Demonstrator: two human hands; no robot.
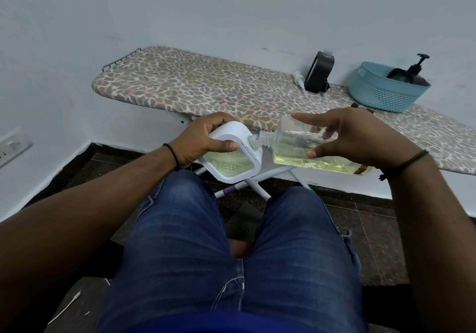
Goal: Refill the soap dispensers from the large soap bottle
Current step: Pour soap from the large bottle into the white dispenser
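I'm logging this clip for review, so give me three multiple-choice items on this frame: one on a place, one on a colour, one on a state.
1. Where does the basket stand?
A. on the floor
B. on the ironing board, at its right end
C. on the person's lap

2. What colour is the soap in the clear bottle?
A. pale yellow
B. dark blue
C. red

3. How is the clear bottle held?
A. upright, capped
B. lying on the board
C. tipped on its side, its open neck at the white dispenser

Key: 1 B, it sits on the patterned cover by the wall. 2 A, yellowish liquid pools along the lower side. 3 C, the right hand holds it level while the left hand grips the dispenser.
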